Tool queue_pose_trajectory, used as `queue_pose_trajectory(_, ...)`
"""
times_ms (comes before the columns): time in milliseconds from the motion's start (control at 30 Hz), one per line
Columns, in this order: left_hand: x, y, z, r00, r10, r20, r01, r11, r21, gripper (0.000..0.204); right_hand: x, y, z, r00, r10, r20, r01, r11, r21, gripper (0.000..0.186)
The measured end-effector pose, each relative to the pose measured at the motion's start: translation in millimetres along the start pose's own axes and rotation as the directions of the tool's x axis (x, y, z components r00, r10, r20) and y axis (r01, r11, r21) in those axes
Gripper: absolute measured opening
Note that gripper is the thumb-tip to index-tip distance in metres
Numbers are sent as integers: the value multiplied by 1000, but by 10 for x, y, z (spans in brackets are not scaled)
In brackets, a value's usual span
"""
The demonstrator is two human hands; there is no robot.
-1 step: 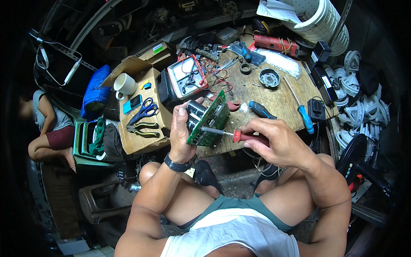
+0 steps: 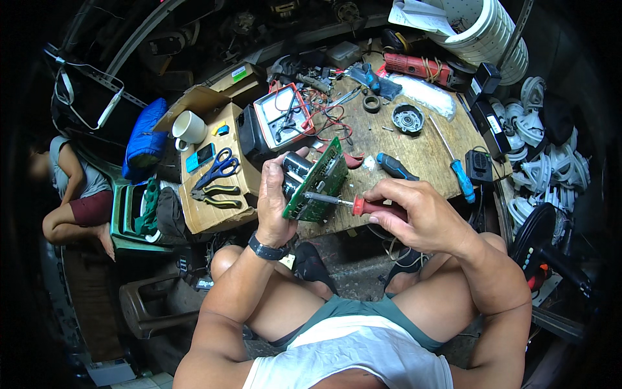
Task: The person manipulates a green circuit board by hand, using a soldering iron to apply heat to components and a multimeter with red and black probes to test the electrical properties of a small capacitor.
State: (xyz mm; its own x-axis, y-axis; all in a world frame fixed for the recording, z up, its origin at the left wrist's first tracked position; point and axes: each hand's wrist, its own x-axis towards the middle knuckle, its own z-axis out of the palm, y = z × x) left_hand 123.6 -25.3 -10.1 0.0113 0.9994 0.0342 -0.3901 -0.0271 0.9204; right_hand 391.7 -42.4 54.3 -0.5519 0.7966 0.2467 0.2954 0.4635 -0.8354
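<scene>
The left hand grips a green circuit board upright, while the right hand, just beside it, clasps a red-handled screwdriver whose tip touches the board.

I count, head view: 2 hands, left hand and right hand. 1 green circuit board. 3 screwdrivers: 1 red-handled, 2 blue-handled. 1 multimeter. 1 white mug. 1 pr blue scissors. 1 pr pliers. 1 tape roll. 1 round metal part. 1 red power tool. 1 wristwatch. 1 other person, seated far left.
</scene>
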Motion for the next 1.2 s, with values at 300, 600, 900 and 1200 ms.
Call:
queue_pose_trajectory(300, -47, -46, 14, 993, 67, 96, -63, 997, -40, 55, 18, 35, -66, 950, 264, 168, -292, 939, 179, 22)
queue_pose_trajectory(600, -54, -69, 26, 989, 104, 109, -101, 994, -29, 56, -26, 211, 8, 981, 149, 128, -172, 966, 191, 25)
queue_pose_trajectory(900, -65, -38, 38, 990, 89, 113, -87, 996, -20, 59, -24, 156, 17, 981, 142, 134, -164, 972, 170, 24)
queue_pose_trajectory(1200, -66, -25, 40, 992, 62, 106, -57, 997, -51, 61, -30, 89, 3, 991, 79, 107, -91, 990, 112, 22)
